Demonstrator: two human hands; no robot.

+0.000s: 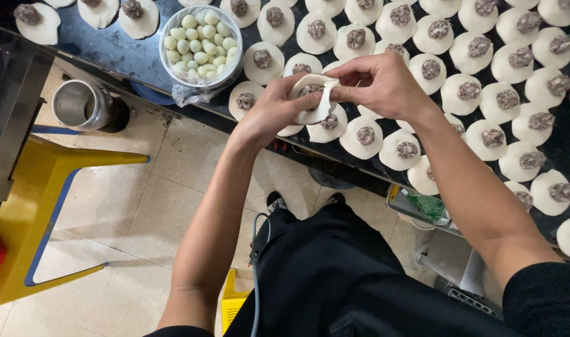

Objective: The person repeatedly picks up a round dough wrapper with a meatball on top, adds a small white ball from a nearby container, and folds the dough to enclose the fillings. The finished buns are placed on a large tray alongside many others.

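The dough round (pixel 314 98) sits cupped in the left hand (pixel 273 112), lifted just above the near edge of the dark table (pixel 129 53), with a lump of brownish filling partly showing in its middle. The left hand is curled under it like a bowl, thumb up against the rim. The right hand (pixel 384 84) is closed narrow on the round's far edge, finger and thumb pinching a fold of dough (pixel 328 93) up over the filling.

To do this fold well, I judge the pinch should stay at the very rim, so the thin edge gathers without tearing, and the cupping hand should turn the round a little between pleats so each fold overlaps the one beside it. The filling should stay pressed low in the centre, clear of the seam; grease on the edge would likely keep it from sealing.

Around the hands, the table holds many flat dough rounds (pixel 469 92) in rows, each with a dab of the same filling, close together but mostly apart. To the left stands a clear plastic tub (pixel 200 43) of small pale peeled eggs. Below the table edge are a metal cup (pixel 79 105), a yellow stand (pixel 41 187), and the tiled floor (pixel 141 212).
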